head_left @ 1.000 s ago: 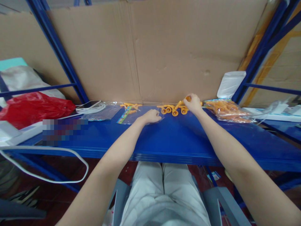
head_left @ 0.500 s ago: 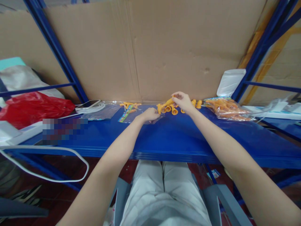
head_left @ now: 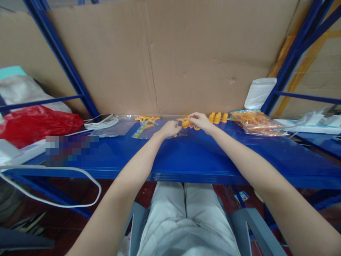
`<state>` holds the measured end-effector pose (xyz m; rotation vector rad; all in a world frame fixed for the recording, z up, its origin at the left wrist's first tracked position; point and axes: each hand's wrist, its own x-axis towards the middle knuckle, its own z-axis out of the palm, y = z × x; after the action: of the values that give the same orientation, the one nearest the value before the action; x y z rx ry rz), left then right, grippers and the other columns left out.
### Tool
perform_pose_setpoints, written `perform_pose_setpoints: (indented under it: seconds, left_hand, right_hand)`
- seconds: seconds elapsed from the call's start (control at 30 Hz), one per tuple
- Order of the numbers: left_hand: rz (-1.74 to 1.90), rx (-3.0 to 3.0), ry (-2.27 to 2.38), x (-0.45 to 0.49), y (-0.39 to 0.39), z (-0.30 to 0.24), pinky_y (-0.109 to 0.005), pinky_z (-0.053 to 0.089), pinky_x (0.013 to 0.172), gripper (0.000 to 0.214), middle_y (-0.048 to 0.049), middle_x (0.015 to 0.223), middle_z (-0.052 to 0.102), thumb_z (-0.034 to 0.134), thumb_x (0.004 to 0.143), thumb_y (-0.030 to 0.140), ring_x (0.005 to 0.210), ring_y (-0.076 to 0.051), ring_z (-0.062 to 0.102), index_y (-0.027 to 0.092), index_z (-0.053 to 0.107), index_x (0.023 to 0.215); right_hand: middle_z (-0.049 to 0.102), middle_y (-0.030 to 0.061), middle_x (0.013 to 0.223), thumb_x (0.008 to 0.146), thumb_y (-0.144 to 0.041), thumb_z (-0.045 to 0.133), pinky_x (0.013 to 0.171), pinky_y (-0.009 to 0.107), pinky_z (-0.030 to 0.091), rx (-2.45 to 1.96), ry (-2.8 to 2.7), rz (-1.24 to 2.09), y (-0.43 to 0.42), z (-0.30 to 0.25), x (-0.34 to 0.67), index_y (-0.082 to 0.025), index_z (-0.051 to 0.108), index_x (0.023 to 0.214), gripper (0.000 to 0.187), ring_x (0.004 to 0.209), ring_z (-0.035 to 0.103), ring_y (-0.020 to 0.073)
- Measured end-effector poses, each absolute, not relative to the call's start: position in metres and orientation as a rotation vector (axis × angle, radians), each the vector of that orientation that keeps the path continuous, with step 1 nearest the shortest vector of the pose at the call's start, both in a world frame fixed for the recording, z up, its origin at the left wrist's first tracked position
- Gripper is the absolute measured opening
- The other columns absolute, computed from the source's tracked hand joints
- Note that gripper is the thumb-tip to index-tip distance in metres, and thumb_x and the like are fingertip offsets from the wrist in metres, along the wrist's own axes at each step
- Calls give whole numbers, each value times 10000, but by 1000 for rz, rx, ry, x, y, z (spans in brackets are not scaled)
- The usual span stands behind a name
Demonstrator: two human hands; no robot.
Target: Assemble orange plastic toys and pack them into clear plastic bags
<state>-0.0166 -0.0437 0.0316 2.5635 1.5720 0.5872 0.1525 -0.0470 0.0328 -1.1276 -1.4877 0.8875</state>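
1. Right grip (head_left: 201, 122) is closed in a fingertip pinch on a bright orange, elongated plastic piece (head_left: 185, 123), just beside the right end of the flat clear plastic bag with a colourful printed strip (head_left: 153, 133). Left grip (head_left: 170, 128) is curled closed on that same end; how much film it pinches is too small to tell.
2. The step seems to be guiding the piece into the bag, its mouth probably at the right end. Lift one layer of film with the left thumb so the opening gapes.
3. Enter narrow end first, lined up with the bag's length; a flared end would likely snag the thin film.
4. Release only once the piece is well past the bag's edge, then nudge it towards the printed strip.
5. Mind the orange branching plastic pieces (head_left: 147, 120) at the bag's far side; whether they lie inside it is unclear.
6. Move low over the blue metal tabletop (head_left: 202, 153), clear of the three upright orange blunt-topped plastic pieces (head_left: 217, 117), well right of the bag.
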Motion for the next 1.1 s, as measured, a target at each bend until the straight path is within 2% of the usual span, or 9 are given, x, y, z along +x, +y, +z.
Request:
perform_pose_setpoints:
  seconds: [0.17,0.47,0.67,0.93,1.1]
  left_hand:
    - [680,2566,1589,-14,-41,33,-256,430,658,220,-53,709,645,437,787,180,694,-168,590,150,615,662]
    - [1051,2464,1446,-4,-40,29,-277,447,839,214,-55,831,611,398,800,147,863,-154,574,164,520,625]
    - [1210,2416,1249,3,-34,17,-292,453,828,205,-29,768,584,424,758,109,823,-158,568,193,443,571]
    - [1269,2376,1183,6,-32,11,-294,451,812,218,-29,773,585,440,751,81,810,-159,565,194,427,564]
    - [1233,2380,1160,7,-30,9,-290,451,830,212,-37,817,603,443,768,92,843,-157,575,185,452,578]
  right_hand:
    - [641,-17,614,814,-16,569,542,192,543,-1117,-1369,1048,-49,33,147,-161,524,750,165,512,623,81]
    - [644,-3,644,799,-10,563,698,239,565,-1029,-1407,1326,-55,30,144,-162,533,713,177,619,637,88]
    - [636,-17,742,722,-29,656,820,262,529,-1002,-1598,1330,-51,20,147,-163,583,759,157,679,610,73]
    - [658,32,967,760,-89,648,875,288,518,-985,-1752,1409,-43,13,159,-178,620,900,168,866,637,119]
    - [664,38,907,722,-12,613,860,271,519,-1006,-1773,1392,-39,10,161,-143,657,885,214,805,640,106]
